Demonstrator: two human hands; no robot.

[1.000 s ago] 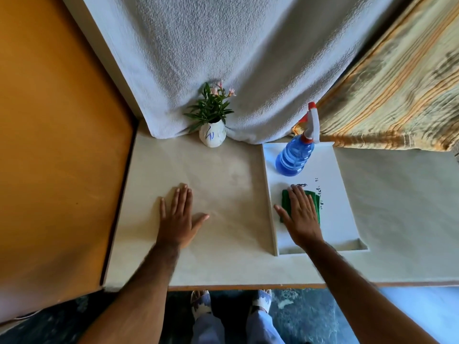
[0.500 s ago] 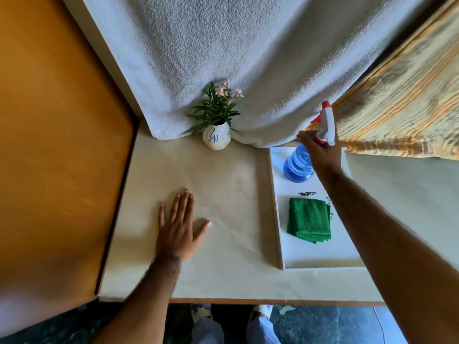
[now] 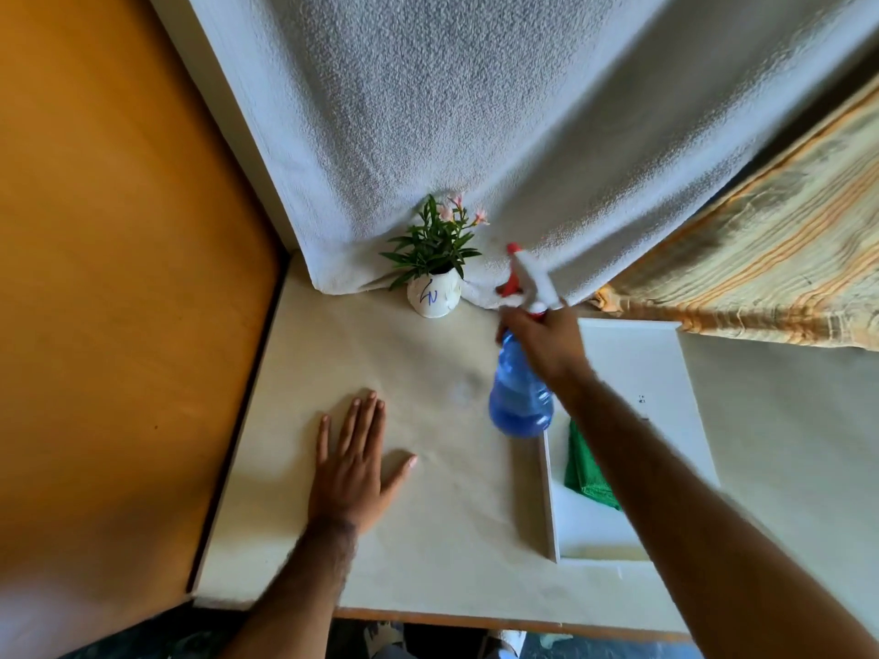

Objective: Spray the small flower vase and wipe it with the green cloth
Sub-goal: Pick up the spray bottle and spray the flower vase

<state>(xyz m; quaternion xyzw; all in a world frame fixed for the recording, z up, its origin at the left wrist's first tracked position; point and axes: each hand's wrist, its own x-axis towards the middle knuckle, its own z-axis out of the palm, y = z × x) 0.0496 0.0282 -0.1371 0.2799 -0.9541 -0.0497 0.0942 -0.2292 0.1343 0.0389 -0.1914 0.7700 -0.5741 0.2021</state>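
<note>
A small white flower vase (image 3: pixel 434 296) with blue scribbles and a green plant with pink flowers stands at the back of the table, against the hanging grey towel. My right hand (image 3: pixel 542 341) grips the neck of a blue spray bottle (image 3: pixel 519 397) with a white and red head, held in the air to the right of the vase, nozzle end toward the vase. The green cloth (image 3: pixel 584 473) lies folded on the white tray (image 3: pixel 632 354), partly hidden by my right forearm. My left hand (image 3: pixel 354 461) rests flat on the table, fingers spread.
A grey towel (image 3: pixel 475 126) hangs behind the table. A striped orange fabric (image 3: pixel 770 268) drapes at the right. An orange wall panel (image 3: pixel 109 278) borders the table on the left. The table's front edge (image 3: pixel 475 620) runs below my arms.
My right hand went from the green cloth to the spray bottle, lifted it off the tray and carried it left toward the vase. My left hand stayed flat.
</note>
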